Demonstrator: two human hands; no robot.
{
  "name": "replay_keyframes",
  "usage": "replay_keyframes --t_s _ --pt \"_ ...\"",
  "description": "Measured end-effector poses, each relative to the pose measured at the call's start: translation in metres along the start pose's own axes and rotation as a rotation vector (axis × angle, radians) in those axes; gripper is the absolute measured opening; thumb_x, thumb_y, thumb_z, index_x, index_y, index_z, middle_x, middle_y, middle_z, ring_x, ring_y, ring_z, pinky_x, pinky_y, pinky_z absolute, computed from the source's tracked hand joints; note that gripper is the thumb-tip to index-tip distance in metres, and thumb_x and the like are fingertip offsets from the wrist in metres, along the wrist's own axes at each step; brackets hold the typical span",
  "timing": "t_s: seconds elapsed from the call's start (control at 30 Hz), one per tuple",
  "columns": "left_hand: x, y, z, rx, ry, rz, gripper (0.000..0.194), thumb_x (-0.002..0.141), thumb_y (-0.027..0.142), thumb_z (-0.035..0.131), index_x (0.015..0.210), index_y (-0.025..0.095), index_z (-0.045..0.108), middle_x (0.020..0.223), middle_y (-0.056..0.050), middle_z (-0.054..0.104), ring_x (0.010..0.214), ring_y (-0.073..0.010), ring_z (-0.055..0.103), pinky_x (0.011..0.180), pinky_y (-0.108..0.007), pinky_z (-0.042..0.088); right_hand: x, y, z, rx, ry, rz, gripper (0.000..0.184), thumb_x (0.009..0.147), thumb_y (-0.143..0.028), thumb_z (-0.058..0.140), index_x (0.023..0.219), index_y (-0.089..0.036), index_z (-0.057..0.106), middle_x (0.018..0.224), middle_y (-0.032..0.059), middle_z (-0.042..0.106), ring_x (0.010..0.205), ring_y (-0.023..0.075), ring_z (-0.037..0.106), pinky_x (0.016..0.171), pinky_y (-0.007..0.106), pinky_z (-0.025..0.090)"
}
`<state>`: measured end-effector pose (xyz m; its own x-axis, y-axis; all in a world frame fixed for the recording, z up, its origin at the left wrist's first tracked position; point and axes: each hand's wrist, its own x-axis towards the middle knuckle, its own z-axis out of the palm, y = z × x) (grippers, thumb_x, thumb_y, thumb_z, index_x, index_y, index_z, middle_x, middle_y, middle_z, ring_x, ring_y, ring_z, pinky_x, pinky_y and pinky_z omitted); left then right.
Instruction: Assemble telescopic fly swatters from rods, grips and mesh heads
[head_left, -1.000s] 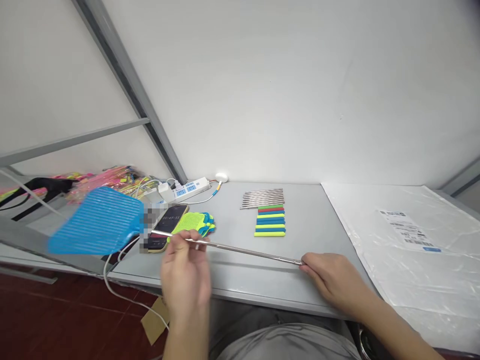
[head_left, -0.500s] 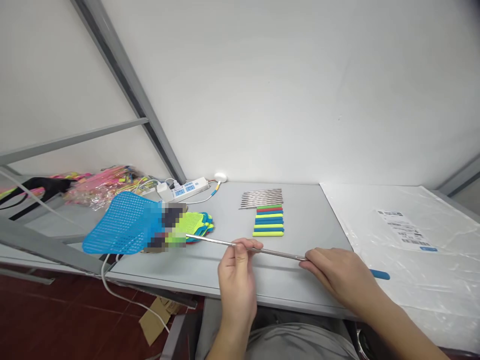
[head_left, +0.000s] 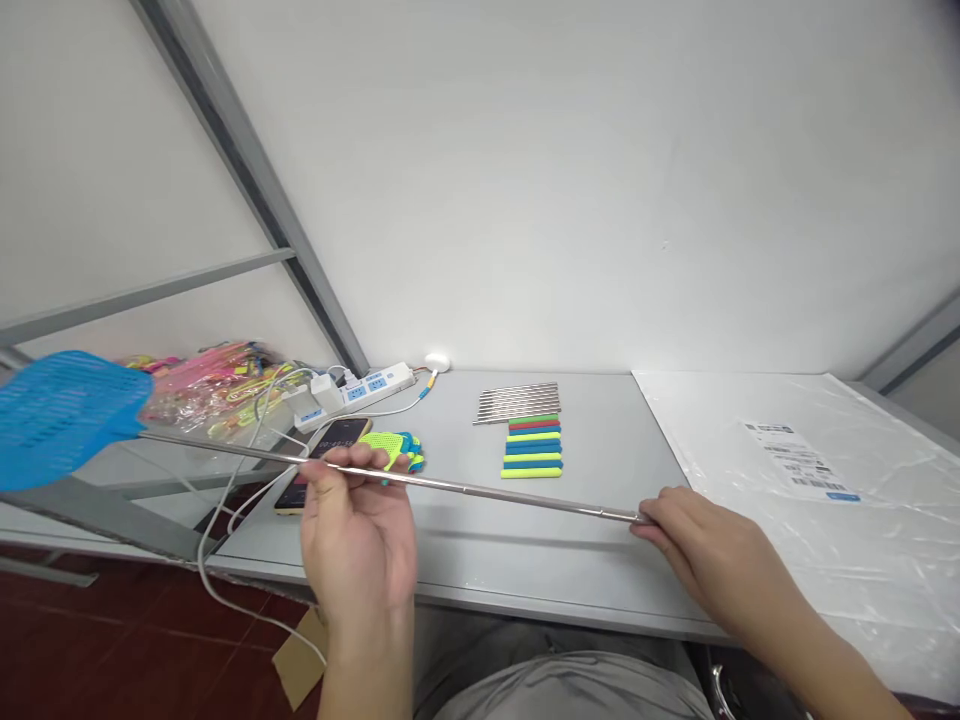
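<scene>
Steel swatter shaft (head_left: 465, 490) held pinched, fingers closed, by left hand (head_left: 356, 545) and right hand (head_left: 712, 560); blue mesh head (head_left: 67, 415) since swung out well beyond left fingers, past phone (head_left: 337, 437).

We can make out no legible words or numbers: the printed label (head_left: 799, 460) on the clear plastic bag (head_left: 847, 580) shows only lines of text and barcodes too small to read, and the phone (head_left: 341, 434) screen is equally unreadable.
</scene>
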<state>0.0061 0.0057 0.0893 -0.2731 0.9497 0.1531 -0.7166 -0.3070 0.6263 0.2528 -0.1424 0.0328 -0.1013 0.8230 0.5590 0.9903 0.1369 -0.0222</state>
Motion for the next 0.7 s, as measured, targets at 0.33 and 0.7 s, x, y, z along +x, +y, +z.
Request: replay_keyframes --t_s 0.33,0.7 --pt "-0.084 -0.059 -0.004 0.195 -0.285 -0.257 0.027 0.095 0.039 0.049 0.084 0.018 0.062 0.081 -0.003 0.061 0.083 -0.0157 0.060 0.085 -0.031 0.047 -0.001 -0.017 0.011 0.090 -0.098 0.022 0.019 0.101 -0.030 0.035 0.092 -0.024 0.051 0.069 -0.0039 0.057 0.058 0.0125 0.055 0.052 0.025 0.032" --pt "-0.035 -0.024 0.028 0.079 -0.241 -0.076 0.027 0.092 0.040 0.054 0.078 0.018 0.059 0.072 0.000 0.052 0.068 -0.0120 0.053 0.071 -0.028 0.050 -0.043 -0.002 0.007 0.157 -0.181 0.173 0.025 0.099 -0.032 0.035 0.077 -0.025 0.044 0.058 -0.0065 0.055 0.046 0.0115 0.055 0.045 0.022 0.035"
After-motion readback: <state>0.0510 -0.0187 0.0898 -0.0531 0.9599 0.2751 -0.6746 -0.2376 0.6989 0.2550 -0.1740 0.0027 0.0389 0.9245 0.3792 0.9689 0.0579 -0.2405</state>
